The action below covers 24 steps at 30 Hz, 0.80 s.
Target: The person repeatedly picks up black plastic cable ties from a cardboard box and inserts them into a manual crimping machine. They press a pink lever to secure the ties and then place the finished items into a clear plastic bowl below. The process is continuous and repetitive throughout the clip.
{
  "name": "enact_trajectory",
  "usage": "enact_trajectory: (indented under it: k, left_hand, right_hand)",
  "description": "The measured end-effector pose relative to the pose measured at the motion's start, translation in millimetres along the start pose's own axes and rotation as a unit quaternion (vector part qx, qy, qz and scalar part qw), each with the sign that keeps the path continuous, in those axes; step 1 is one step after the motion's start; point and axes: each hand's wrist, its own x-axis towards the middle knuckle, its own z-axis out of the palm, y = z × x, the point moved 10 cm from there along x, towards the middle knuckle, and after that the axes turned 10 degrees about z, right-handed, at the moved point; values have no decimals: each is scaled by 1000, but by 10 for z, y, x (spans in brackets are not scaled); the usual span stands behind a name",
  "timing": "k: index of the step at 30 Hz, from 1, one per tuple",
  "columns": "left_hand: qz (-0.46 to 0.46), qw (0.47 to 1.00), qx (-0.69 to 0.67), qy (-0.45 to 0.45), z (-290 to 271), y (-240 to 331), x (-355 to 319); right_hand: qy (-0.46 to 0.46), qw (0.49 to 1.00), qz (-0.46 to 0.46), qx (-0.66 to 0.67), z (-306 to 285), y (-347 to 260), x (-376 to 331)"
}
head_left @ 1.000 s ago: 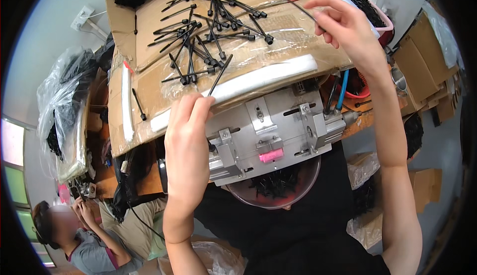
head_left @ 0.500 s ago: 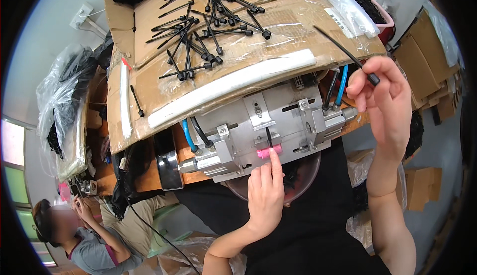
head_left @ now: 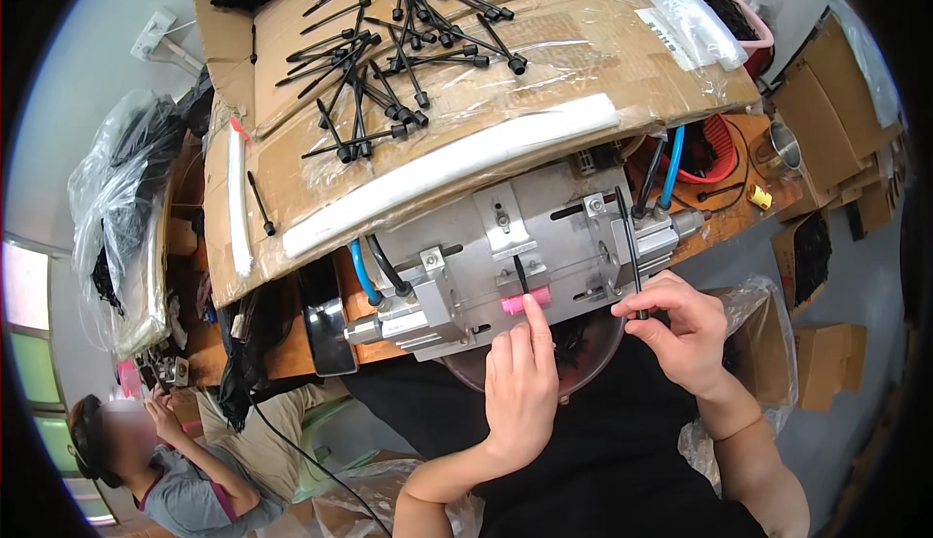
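The stretched index finger of my left hand (head_left: pixel 522 373) presses on the pink block (head_left: pixel 526 301) at the front of the metal fixture (head_left: pixel 501 246); its other fingers are curled in, with nothing visible in them. Beyond that fingertip, a short black rod (head_left: pixel 520 272) points away along the fixture's middle. My right hand (head_left: pixel 680 329) pinches a long thin black rod (head_left: pixel 627 246) near its lower end, between thumb and fingers. This rod stands nearly upright in view, in front of the fixture's right-hand cylinder.
Several black rods with thick heads (head_left: pixel 408 52) lie on the cardboard (head_left: pixel 486 149) behind the fixture. Blue hoses (head_left: pixel 363 271) run to its sides. A dark bowl (head_left: pixel 583 368) sits below its front edge. A red basket (head_left: pixel 714 149) stands right. Another person (head_left: pixel 204 470) sits at left.
My right hand has come down and inward with the black rod, from above the cardboard's right edge to beside the fixture. My left fingertip stays on the pink block.
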Motion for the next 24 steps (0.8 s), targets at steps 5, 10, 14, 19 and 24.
enact_trajectory:
  k: [5, 10, 14, 19, 24]
  left_hand:
    - [-4, 1000, 9, -2, 6, -14, 27]
    - [18, 998, -52, -15, -169, -75, 124]
    - [32, 989, -25, 139, -996, -544, 699]
    - [5, 988, 56, 141, -1072, -1241, 1277]
    - [15, 989, -22, 142, -1126, -1166, 1217]
  right_hand:
    - [-3, 995, -62, -83, 138, -163, 0]
    - [-21, 990, -68, -122, 408, -87, -107]
    - [-41, 978, -106, -175, 688, 33, -172]
    - [-68, 969, -122, -206, 944, 122, -181]
    - [-69, 964, -112, -231, 968, 125, -158]
